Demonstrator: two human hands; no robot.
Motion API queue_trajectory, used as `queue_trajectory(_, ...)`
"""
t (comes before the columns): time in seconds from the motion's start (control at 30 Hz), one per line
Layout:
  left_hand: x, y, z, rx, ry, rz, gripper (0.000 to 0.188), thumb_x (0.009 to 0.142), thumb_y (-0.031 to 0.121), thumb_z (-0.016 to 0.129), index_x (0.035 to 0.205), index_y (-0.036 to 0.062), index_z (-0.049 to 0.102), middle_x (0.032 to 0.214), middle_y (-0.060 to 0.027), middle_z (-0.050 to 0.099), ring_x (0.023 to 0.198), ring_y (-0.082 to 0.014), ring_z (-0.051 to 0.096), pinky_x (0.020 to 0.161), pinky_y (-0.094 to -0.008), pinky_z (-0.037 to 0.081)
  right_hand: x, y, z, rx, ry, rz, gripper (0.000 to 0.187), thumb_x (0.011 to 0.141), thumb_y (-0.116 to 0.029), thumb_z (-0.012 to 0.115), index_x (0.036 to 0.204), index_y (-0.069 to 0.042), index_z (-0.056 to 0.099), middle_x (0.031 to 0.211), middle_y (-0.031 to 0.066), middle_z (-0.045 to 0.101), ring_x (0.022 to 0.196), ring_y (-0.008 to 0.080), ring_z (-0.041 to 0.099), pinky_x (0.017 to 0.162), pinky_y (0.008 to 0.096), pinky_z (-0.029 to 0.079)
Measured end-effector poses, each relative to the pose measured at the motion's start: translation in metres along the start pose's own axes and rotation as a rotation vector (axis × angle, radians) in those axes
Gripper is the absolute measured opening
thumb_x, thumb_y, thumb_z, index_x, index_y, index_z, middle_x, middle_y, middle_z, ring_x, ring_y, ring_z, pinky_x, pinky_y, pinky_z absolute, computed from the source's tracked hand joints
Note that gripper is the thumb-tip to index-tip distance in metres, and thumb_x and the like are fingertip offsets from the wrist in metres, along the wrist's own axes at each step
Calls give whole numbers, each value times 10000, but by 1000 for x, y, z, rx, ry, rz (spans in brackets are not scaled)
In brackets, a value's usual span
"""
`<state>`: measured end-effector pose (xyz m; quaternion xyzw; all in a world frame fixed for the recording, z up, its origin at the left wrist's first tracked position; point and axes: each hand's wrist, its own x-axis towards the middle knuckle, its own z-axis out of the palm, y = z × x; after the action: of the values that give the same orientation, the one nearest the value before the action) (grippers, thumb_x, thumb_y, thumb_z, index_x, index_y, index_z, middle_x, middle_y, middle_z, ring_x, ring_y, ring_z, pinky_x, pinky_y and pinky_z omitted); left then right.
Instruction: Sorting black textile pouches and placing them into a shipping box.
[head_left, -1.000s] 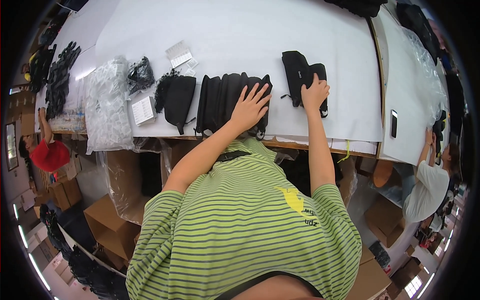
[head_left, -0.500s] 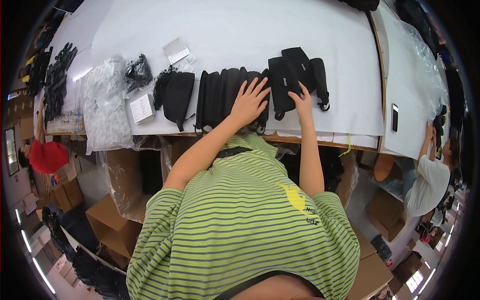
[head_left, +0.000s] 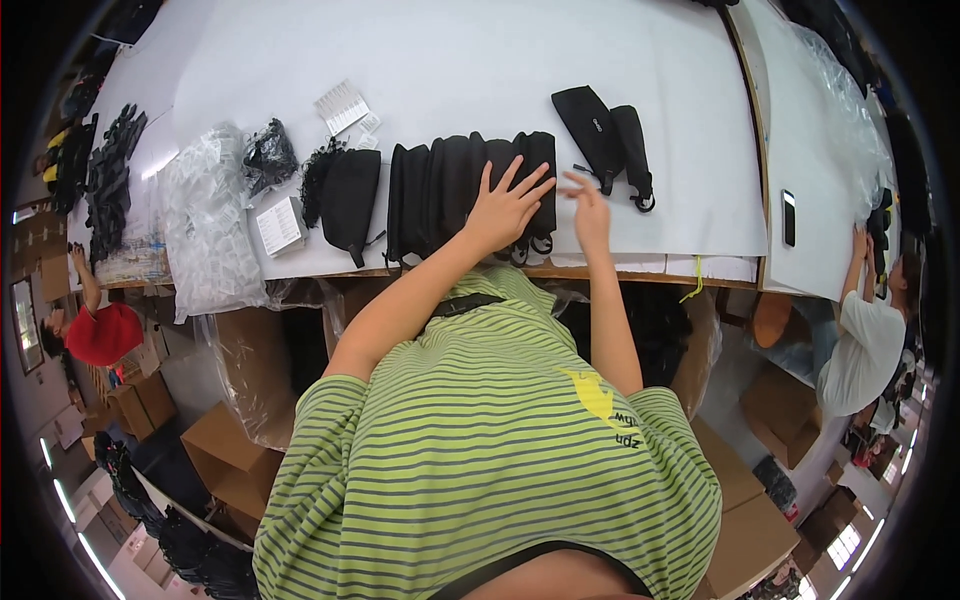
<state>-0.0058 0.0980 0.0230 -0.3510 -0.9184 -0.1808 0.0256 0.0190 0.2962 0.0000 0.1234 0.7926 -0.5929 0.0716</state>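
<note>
A row of several black pouches (head_left: 450, 180) lies overlapped on the white table (head_left: 480, 70). My left hand (head_left: 505, 208) rests flat on the right end of that row, fingers spread. Two more black pouches with straps (head_left: 603, 132) lie just to the right of the row. My right hand (head_left: 587, 205) hovers below them near the table's front edge, fingers apart and blurred, holding nothing. A single black pouch (head_left: 350, 195) lies left of the row.
A heap of clear plastic bags (head_left: 205, 225), a white card pack (head_left: 280, 225) and black straps (head_left: 268, 155) sit at the left. A phone (head_left: 788, 216) lies at the right, where another person (head_left: 865, 335) works. Cardboard boxes (head_left: 230, 460) stand under the table.
My right hand was pressing on the strapped pouches and shifting them; it has let go and drawn back toward the table edge. My left hand stays on the row.
</note>
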Motion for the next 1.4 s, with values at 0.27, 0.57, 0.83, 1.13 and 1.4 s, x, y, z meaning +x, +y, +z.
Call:
queue_trajectory(0.27,0,1,7,46,-25,16,504,943,432,458,1420,281,395,1529,34,276,1427,-270,173,1102,-621,90,97,-5,-31,-1108,520,-346,750,720,-206,700,1402,-194,385,1432,236,323,1282,390,379,1045,476,333)
queue_trajectory(0.57,-2,-2,2,-33,-49,-5,515,938,409,491,1423,265,392,1532,27,262,1423,-281,179,1100,-618,120,46,15,-19,-200,155,-70,690,797,-287,691,1397,-79,423,1299,212,515,1133,296,552,949,357,441)
queue_trajectory(0.83,-30,-64,-90,-178,501,-352,314,771,112,634,1070,21,610,1120,-183,599,1092,-366,525,934,-448,405,-8,51,24,83,149,11,510,894,-220,583,1353,-22,478,1309,222,506,1209,287,476,1032,352,347)
queue_trajectory(1.13,-173,-180,-65,101,107,-1231,669,688,375,787,1186,15,521,1122,-179,577,1081,-382,504,925,-464,406,-4,28,11,225,71,220,550,903,-288,552,1337,41,472,1346,191,496,1252,256,457,1047,310,328)
queue_trajectory(1.4,-129,-147,-53,-434,101,-920,697,725,406,767,1197,-27,491,1168,-229,554,1062,-380,556,912,-410,449,-9,12,14,252,43,270,600,888,-295,569,1375,26,429,1360,184,482,1241,250,466,1031,307,343)
